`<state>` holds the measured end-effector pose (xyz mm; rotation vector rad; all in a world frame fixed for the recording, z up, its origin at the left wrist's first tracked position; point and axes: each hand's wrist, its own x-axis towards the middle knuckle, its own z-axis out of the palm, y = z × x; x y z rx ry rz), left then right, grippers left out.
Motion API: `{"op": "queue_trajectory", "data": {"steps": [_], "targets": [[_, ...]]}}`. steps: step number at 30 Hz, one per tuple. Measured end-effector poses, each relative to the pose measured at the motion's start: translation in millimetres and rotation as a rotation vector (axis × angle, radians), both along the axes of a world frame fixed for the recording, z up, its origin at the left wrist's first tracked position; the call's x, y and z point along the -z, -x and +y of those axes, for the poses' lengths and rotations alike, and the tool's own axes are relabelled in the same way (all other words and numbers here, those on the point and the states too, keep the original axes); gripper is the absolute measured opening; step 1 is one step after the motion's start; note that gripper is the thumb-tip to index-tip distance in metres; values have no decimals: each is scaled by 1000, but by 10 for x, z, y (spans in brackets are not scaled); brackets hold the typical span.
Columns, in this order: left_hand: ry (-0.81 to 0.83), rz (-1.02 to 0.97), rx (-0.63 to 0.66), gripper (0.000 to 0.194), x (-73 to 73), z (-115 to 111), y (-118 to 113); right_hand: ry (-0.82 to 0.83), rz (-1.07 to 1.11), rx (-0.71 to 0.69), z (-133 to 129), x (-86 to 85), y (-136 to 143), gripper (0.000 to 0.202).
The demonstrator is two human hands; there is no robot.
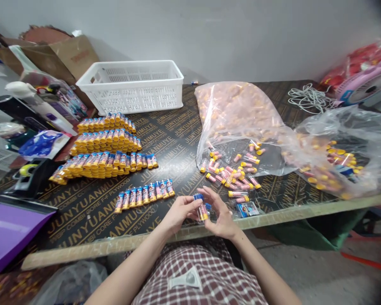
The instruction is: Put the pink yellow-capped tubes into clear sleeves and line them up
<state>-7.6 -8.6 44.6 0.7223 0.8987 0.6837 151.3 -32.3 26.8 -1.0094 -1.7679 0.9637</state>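
Near the table's front edge, my left hand [182, 210] pinches the blue upper part of a small clear tube [203, 212] with a yellow cap at its lower end. My right hand [220, 217] has its thumb and fingers round the same tube from the other side. The blue piece at the tube's top looks like a label, though my fingers partly cover it. To the left lies a row of blue-labelled tubes [145, 195], side by side. Right of my hands are loose unlabelled tubes [231, 176] with pink contents and a small stack of blue labels [247, 209].
Stacked labelled tubes [104, 159] fill the left, before a white plastic basket [133, 95]. A large clear bag [238, 110] of tubes lies at the back; another bag [343, 165] is at right. A tape dispenser [31, 176], purple dustpan-like object [15, 228] and pink fan [365, 84] flank them.
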Motion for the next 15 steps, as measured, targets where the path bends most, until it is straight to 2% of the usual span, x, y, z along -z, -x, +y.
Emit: {"op": "queue_trajectory", "data": {"steps": [15], "targets": [[14, -15, -28, 37, 1, -39, -24, -1, 119, 1, -27, 41, 47, 81]]}}
